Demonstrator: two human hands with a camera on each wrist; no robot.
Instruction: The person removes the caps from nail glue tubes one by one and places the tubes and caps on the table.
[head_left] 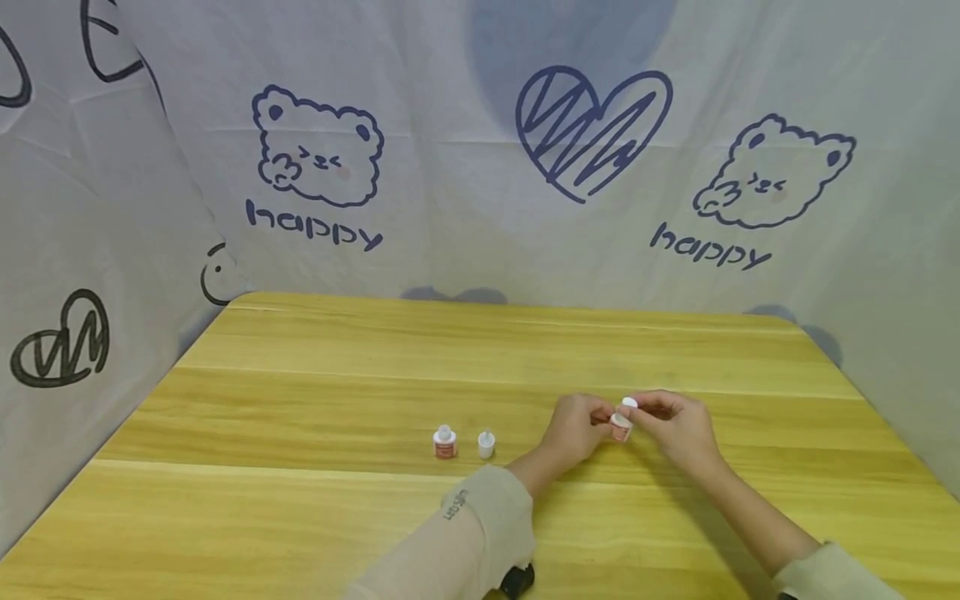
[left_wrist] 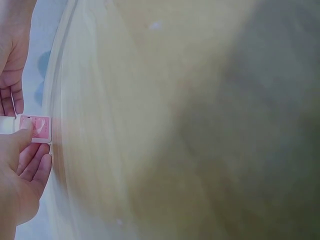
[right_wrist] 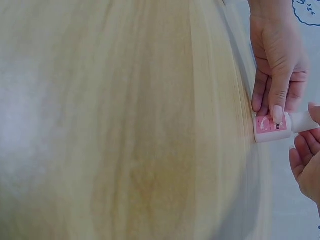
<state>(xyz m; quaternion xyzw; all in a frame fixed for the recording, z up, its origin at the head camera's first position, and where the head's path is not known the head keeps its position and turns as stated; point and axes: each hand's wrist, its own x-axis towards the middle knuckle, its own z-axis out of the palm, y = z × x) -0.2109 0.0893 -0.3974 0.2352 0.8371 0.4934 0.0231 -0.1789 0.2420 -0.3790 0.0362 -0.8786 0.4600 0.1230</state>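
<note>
I saw room on the tabletop (head_left: pixel 247 492) at left — standing bottle (head_left: pixel 445 448) and white cap (head_left: pixel 487 447) obstructed the middle, left hand (head_left: pixel 573 429) and right hand (head_left: pixel 681 429) blocked farther right, cloth backdrop (head_left: pixel 457 242) closed the rear

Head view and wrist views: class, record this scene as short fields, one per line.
Surface: wood-grained table
Left hand: holds pink-labelled bottle
Right hand: grips white cap at that bottle's neck
Standing apart: uncapped bottle
Beside it, not touching: loose cap
Backdrop: pale cloth with bears, hearts, "happy"
</note>
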